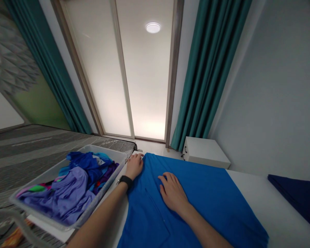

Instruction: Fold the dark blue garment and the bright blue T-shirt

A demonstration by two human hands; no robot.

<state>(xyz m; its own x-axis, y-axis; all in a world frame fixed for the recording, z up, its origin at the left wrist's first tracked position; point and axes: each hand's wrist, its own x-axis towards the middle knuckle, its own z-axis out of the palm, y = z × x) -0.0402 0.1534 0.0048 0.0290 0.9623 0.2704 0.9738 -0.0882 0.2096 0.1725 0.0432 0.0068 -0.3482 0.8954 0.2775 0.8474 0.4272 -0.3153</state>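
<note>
A blue garment (204,193) lies spread over a white table, with a seam or drawstring line and some wrinkles on its left part. My right hand (173,193) rests palm down on the fabric, its fingers stretched out and slightly apart. At the garment's far left corner is my left hand (135,166), wearing a black watch (125,180) on the wrist. Its fingers lie over the table's edge beside the cloth, loosely extended, and I see nothing gripped in them.
A clear plastic bin (95,206) of crumpled purple, blue and multicoloured clothes stands left of the garment. Dark blue folded cloth (297,196) lies on the white table (244,184) at right. Beyond are a white cabinet (205,150), teal curtains (212,69) and sliding doors (147,82).
</note>
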